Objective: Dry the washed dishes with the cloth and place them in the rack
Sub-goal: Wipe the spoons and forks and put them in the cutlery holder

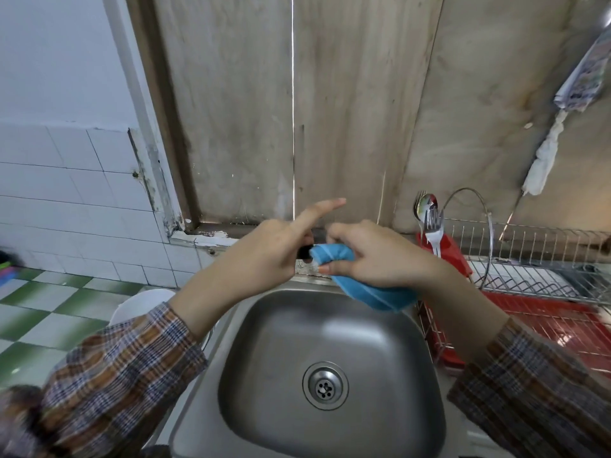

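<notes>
Over sink (330,338), blue cloth (372,297) bunched round blk handle (303,252) (rest hidden)

Steel worktop (213,355) with a sink (390,328) sunk into it, round drain (325,386) at the bottom of the basin. Right of the sink, just beside its rim: a red tray (562,322) flat on the worktop, a wire rack (535,259) standing on it. At the rack's end nearest the sink, a red cutlery holder (449,256) with a spoon (427,204) and forks (433,223) upright in it. Left of the sink, lower down, a floor (49,312) of green and white checked tiles, with a white bucket (142,305) just beside the sink's left rim
</notes>
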Tool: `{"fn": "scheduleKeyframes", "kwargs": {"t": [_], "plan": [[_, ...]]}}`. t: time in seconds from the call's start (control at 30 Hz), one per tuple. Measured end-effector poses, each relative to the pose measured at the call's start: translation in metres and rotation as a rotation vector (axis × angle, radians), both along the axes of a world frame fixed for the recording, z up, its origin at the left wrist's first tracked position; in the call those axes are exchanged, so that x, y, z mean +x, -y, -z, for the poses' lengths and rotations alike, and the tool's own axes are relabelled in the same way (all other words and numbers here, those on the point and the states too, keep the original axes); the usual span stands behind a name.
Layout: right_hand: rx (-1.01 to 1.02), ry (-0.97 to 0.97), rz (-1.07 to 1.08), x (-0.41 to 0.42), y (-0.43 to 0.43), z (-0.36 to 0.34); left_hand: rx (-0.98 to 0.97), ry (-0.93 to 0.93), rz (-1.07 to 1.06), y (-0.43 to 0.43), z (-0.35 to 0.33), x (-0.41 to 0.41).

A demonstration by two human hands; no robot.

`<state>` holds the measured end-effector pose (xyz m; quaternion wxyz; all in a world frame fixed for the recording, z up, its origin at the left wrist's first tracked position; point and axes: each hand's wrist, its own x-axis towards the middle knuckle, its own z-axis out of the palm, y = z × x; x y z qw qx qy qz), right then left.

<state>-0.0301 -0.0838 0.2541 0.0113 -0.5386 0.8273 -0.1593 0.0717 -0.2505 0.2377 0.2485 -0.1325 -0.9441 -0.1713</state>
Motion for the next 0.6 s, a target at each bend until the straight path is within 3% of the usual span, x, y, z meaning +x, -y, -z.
{"fn": "scheduleKeyframes", "kwargs": {"t": [0.27, 0.43, 0.6], "plan": [[-0.231, 0.280, 0.019, -0.012, -0.019, 0.004, 0.163, -0.047, -0.042, 0.034, -0.001, 0.010], [-0.718, 0.591, 0.142, -0.003, -0.009, 0.027, 0.341, -0.137, -0.117, 0.027, 0.015, 0.006], [-1.168, 0.707, 0.333, 0.000, 0.003, 0.045, 0.508, -0.051, -0.125, 0.020, 0.037, 0.008]]}}
